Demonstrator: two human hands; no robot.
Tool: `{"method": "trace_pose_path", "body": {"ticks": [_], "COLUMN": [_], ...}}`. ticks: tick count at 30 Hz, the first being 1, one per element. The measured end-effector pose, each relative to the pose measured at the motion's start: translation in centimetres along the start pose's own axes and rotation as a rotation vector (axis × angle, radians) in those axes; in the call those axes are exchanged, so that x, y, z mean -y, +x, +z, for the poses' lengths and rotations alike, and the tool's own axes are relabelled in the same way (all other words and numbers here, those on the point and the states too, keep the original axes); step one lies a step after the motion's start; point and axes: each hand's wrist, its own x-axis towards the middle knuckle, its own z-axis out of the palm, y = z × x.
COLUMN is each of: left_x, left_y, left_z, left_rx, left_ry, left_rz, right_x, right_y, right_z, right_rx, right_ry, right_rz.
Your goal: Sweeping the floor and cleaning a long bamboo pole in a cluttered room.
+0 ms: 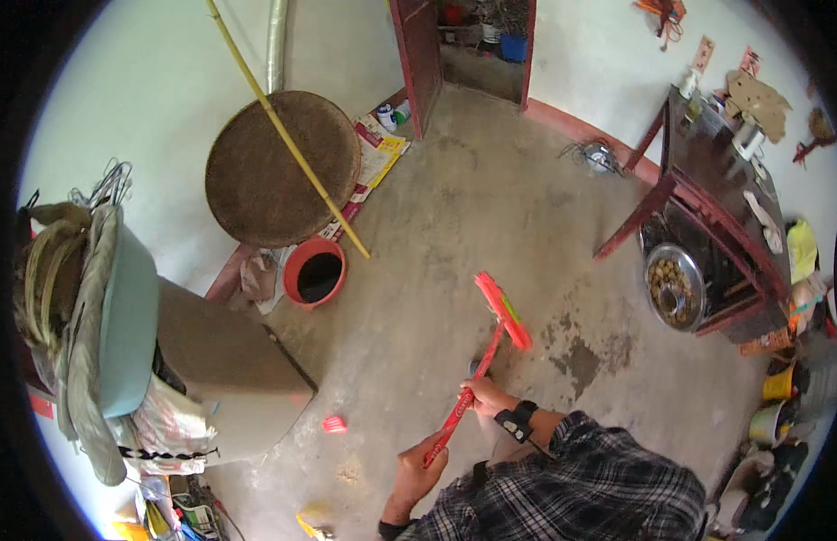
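A red-handled broom [503,311] with red bristles and a green stripe slants across the concrete floor [418,284] in front of me. My left hand [421,466] is closed around the top end of its handle. Farther down the same handle, my right hand [484,397] grips it, with a black strap device on that wrist. Whether the bristles touch the floor I cannot tell. Right of the broom head is a dark wet patch [584,362]. A small pinkish-red ribbed object [334,425] lies on the floor to the left.
A bamboo pole [283,128] leans across a round woven tray [256,182]. Near its foot is a red basin [292,274] of dark liquid. A dark wooden table [712,155] and a metal bowl [699,274] stand right; a cabinet [222,351] left. The doorway [486,74] is ahead.
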Motion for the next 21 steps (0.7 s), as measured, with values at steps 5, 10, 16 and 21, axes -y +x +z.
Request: {"method": "trace_pose_path", "body": {"ticks": [5,10,16,21], "left_x": [-7.3,-10.8,-13.9,-14.4], "left_y": [14.4,23.6,34.4,46.9], "left_z": [-0.3,-2.3,-6.3,-9.4], "left_rx": [0.15,0.073,-0.033,-0.154], "left_ry": [0.07,-0.007,0.127,0.041], "left_rz": [0.094,0.071,0.181,0.507], "right_x": [9.8,18.1,26.6,35.5], "right_y": [5.0,7.0,14.2,20.8], "right_z": [-2.2,3.9,10.6,16.6], "right_rx": [0.122,0.038,0.086,0.009], "right_ry": [0.192,0.041,0.089,0.044], "right_rz": [-0.138,-0.125,-0.167,-0.068]}}
